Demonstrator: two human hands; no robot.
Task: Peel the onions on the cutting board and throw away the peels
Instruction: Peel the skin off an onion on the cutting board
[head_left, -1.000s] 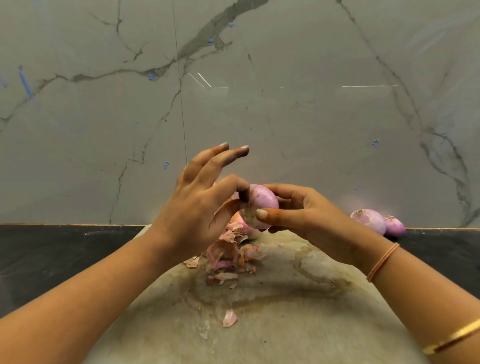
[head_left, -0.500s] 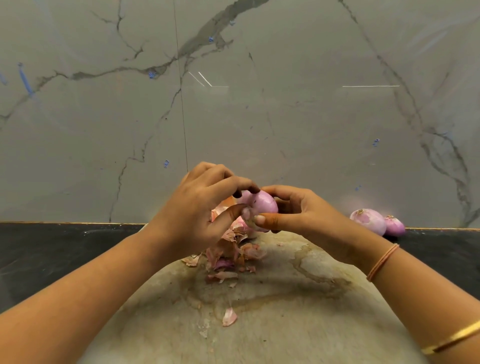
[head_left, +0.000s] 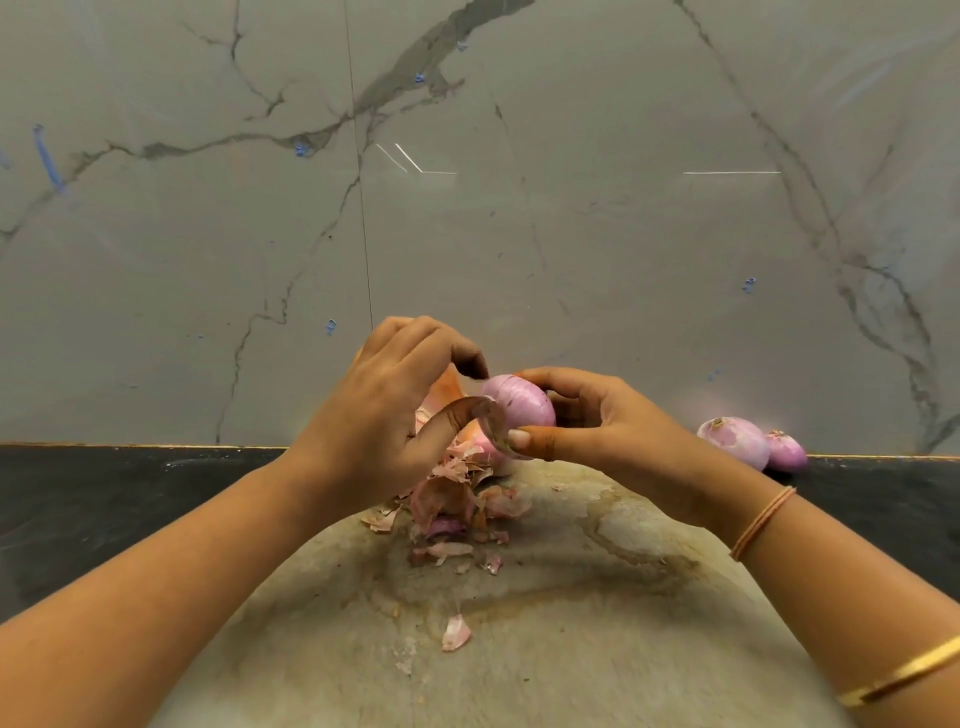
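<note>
Two hands: your L hand (head_left: 384, 410) pinches a loose skin flap (head_left: 493, 425); R hand (head_left: 608, 423) fingers curl round the onion (head_left: 522, 402), held above the cutting board (head_left: 571, 649).
Risk: flap may tear short; onion cd slip onto the peel pile (head_left: 452, 499).

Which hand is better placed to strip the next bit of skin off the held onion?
The left hand: it pinches the loose peel hanging off the onion, while the right hand grips that onion.
</note>
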